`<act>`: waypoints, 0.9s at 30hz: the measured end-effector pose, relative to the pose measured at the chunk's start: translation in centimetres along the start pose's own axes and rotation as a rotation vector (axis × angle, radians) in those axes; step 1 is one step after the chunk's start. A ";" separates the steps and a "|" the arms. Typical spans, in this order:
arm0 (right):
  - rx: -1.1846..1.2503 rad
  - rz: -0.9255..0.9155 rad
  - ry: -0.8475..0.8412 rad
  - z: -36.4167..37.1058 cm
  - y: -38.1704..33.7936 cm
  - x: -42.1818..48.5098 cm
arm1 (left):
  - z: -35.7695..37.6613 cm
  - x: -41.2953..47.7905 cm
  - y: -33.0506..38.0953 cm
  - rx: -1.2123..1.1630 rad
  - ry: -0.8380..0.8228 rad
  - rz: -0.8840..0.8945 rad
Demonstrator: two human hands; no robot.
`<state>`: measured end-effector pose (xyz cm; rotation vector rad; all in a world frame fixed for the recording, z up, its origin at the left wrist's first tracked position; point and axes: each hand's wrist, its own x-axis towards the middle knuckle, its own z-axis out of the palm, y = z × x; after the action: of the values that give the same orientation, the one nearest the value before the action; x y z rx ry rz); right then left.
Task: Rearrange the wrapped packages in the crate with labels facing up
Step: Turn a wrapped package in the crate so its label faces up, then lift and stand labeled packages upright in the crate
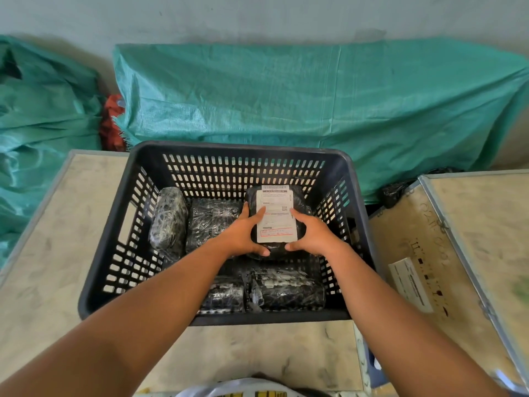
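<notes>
So right now both hands are on one wrapped package (276,216) at the back right of the crate (243,151), and its white label (275,214) is facing up. The left hand (243,233) is curled round the package's left edge with the thumb tucked under the near end, and the right hand (310,233) does the same on the other side, so both are closed on it, fingers partly spread along the sides. Looks to me like the step in hand is setting this one down (or just squaring it up) with the label showing. Can't tell whether it's fully resting on what's below or a bit lifted.

The rest are a different story. There's an upright package (169,220) by the left wall, a middle package (213,222) beside it, and two near packages (264,290) along the front wall, all black shiny wrap with no label visible from here.

The crate itself sits on the bench (43,253). My guess for the next move: let go of this one, grab one of the unlabelled ones, and turn it over to find the label. Space is tight, so there's probably some shuffling to do.
</notes>
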<state>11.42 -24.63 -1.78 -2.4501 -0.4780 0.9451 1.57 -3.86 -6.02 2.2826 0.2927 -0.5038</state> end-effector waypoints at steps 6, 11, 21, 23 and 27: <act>-0.028 -0.017 -0.131 -2.3 0.3 -4.0 | -2.8 -1.9 1.5 0.086 0.062 0.036; -0.134 -0.025 -0.468 -2.5 0.5 -7.1 | -4.4 -4.3 3.8 0.287 -0.021 0.232; 0.109 -0.048 -0.326 -2.7 0.0 -6.9 | -2.4 -6.6 4.1 0.034 -0.323 0.281; 0.168 -0.103 -0.177 -2.7 0.0 -6.4 | -2.2 -6.4 4.1 0.125 -0.292 0.296; 0.170 -0.186 -0.085 -2.4 -0.2 -5.8 | -1.5 -5.8 3.8 0.184 -0.148 0.364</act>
<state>8.98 -27.93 3.00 -2.1795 -0.6161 0.9718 -1.88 -5.69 -0.05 2.3870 -0.2494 -0.5220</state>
